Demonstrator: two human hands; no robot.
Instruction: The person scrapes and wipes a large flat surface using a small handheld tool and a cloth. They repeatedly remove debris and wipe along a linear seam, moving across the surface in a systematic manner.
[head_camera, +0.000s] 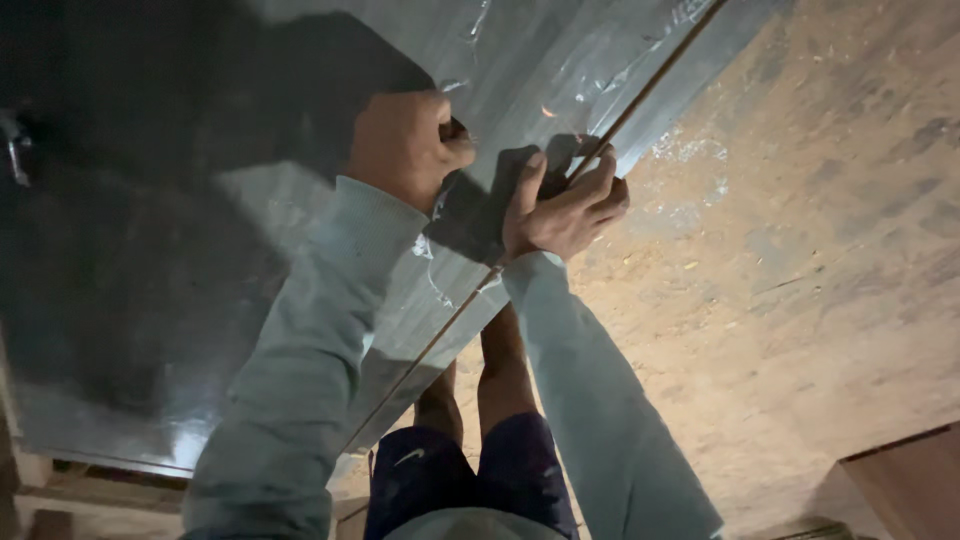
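1. Grey panel (300, 180) under both hands; thin rod (640, 100) runs past the fingers.
2. Right hand (565, 205) clamped on the rod; left hand (405, 145) fisted on film (440, 200).
3. Risk: a hard tug could tear the film or slip the rod.

Floor (800, 260) was bare, rough, brown-orange w/ dark smudges and scuffs, filling the area right of and below the hands. Pale dusty patch (690, 150) lay on it just right of the hands. Light was dim and warm, coming from above/behind; heavy dark shadow (130, 200) covered the area left of the hands, w/ a few bright glints up top. Brown wooden box or board corner (900, 480) sat low and far right of the hands, partly cut off. Pale wooden framing (60, 480) showed low at far left, under the shadowed area. No walls or windows in view.
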